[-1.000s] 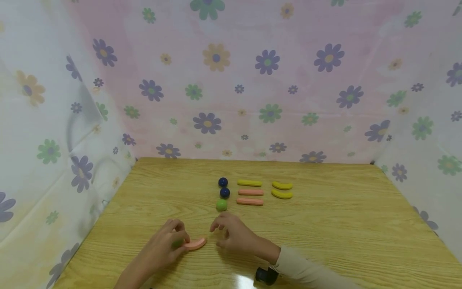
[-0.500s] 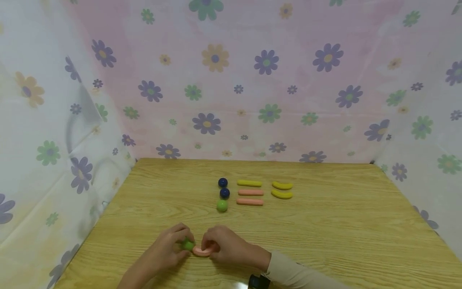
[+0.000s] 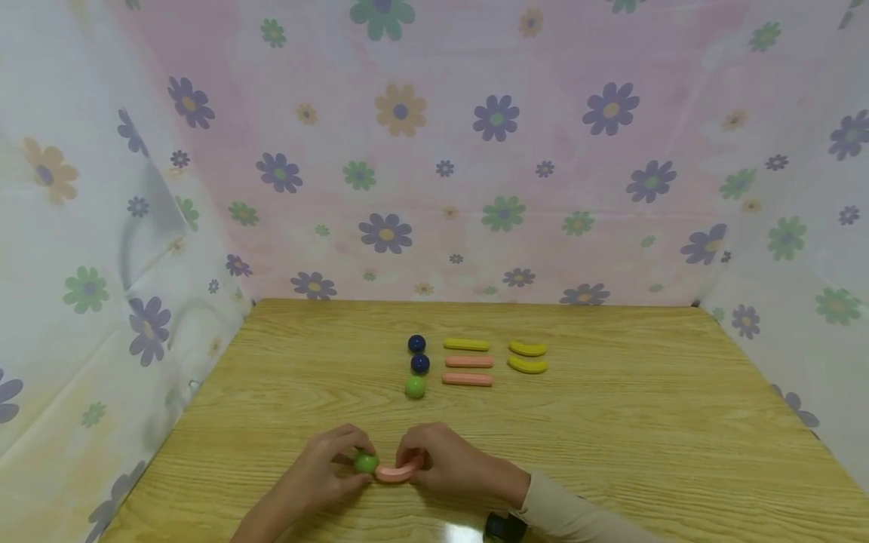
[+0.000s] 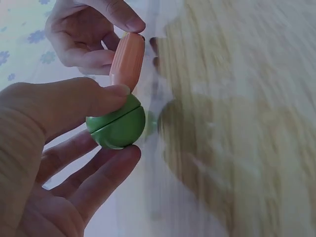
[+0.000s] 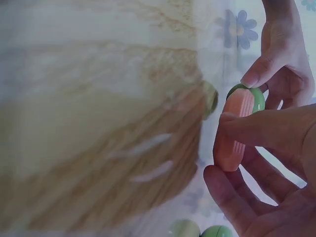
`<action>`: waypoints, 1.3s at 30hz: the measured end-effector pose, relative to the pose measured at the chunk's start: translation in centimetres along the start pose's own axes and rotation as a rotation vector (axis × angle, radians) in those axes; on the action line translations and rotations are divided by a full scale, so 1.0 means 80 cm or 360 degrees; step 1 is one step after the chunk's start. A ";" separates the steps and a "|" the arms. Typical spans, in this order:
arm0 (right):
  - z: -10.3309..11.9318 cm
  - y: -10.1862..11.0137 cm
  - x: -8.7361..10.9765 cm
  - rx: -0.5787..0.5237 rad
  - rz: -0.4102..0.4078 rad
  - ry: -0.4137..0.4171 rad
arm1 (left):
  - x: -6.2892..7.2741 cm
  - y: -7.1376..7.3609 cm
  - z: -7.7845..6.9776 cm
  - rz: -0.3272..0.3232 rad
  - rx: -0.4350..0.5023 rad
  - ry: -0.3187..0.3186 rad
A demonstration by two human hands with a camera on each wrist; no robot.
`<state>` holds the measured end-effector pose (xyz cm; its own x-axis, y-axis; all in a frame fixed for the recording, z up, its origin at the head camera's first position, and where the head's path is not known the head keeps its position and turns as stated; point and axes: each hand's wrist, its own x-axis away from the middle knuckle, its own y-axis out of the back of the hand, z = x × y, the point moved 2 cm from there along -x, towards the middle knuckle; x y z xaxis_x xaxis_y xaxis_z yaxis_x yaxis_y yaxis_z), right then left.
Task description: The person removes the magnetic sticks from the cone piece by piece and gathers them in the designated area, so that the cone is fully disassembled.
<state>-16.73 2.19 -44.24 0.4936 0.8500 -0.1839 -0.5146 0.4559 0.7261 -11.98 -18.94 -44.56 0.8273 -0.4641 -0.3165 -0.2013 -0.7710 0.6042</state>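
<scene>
Low over the front of the wooden table, my left hand [image 3: 319,467] pinches a green ball [image 3: 366,463] between thumb and fingers. A groove runs round the ball [image 4: 118,123] in the left wrist view. My right hand [image 3: 449,461] grips a curved pink stick [image 3: 394,473] by its right end, thumb on one side and fingers on the other. The stick's left end meets the ball, so the two form one line between my hands. Ridges show along the pink stick [image 5: 231,140] in the right wrist view, where it partly hides the ball.
Behind my hands lie two dark blue balls [image 3: 420,363], another green ball [image 3: 415,388], a straight yellow stick [image 3: 466,345], two straight pink sticks [image 3: 468,379] and two curved yellow sticks [image 3: 527,365]. A flowered curtain [image 3: 455,249] encloses the table [image 3: 645,422] at the back and sides.
My right hand, earlier holding nothing, has come onto the pink stick's right end. My left hand has moved slightly right with the green ball, its fingers now off the stick.
</scene>
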 end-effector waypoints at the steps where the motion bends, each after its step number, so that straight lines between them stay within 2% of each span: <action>1: 0.000 0.002 0.002 -0.0004 -0.0011 0.0004 | -0.001 -0.001 0.000 -0.0005 0.0007 0.0015; 7: -0.003 0.015 0.015 -0.0056 -0.0062 -0.0002 | -0.007 0.003 -0.004 -0.0034 0.0020 0.0092; 18: -0.033 0.060 0.057 -0.0100 -0.0194 -0.0058 | -0.019 0.034 0.002 -0.0254 -0.0082 0.0119; 23: -0.043 0.082 0.076 -0.0118 -0.0210 -0.0155 | -0.030 0.040 0.012 -0.0288 -0.0026 0.0171; 32: -0.052 0.115 0.100 -0.0049 -0.0286 -0.0203 | -0.053 0.050 0.032 -0.0336 0.0158 0.0221; 39: -0.068 0.128 0.116 0.0006 -0.0340 -0.0212 | -0.068 0.054 0.047 -0.0372 0.0116 0.0290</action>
<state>-21.27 16.16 -42.14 0.6788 0.6923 -0.2447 -0.3862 0.6201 0.6829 -19.38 -21.39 -42.99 0.9348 -0.1895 -0.3004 -0.0259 -0.8799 0.4744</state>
